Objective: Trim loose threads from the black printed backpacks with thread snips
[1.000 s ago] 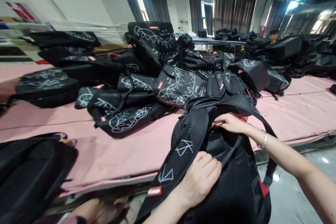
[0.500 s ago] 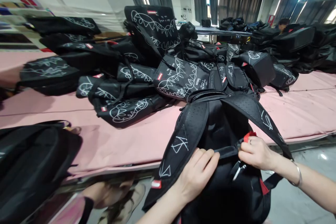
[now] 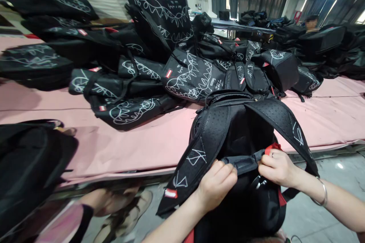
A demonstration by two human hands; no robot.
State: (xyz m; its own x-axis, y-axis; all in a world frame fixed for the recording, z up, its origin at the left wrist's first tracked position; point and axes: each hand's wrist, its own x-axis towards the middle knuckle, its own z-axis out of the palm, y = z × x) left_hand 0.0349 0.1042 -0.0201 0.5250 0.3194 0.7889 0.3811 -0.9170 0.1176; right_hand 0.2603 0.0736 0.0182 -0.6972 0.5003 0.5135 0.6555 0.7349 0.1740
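A black backpack [image 3: 242,212] hangs at the near edge of the pink table, its printed shoulder straps [image 3: 196,148] toward me. Across its back, between my hands, runs a dark grey band [image 3: 244,163], possibly the edge of an opening. My left hand [image 3: 218,186] has its fingers curled tightly over the band's left end. At the other end my right hand [image 3: 278,169] pinches the band beside a red piece of fabric [image 3: 272,148]. Just under the right hand a zipper pull [image 3: 261,183] dangles. The fingertips of both hands are partly hidden by the fabric.
Black backpacks with white scribble print, such as one printed bag [image 3: 194,74], lie heaped on the pink table [image 3: 119,148]. Another black backpack [image 3: 31,171] is close at the left. A person's sandalled foot [image 3: 139,209] shows below it. Another person [image 3: 311,23] is far back.
The band between my hands has lifted and now shows more of its grey surface. My left hand's fingers have curled tighter. The view has shifted slightly, moving the heap left and up.
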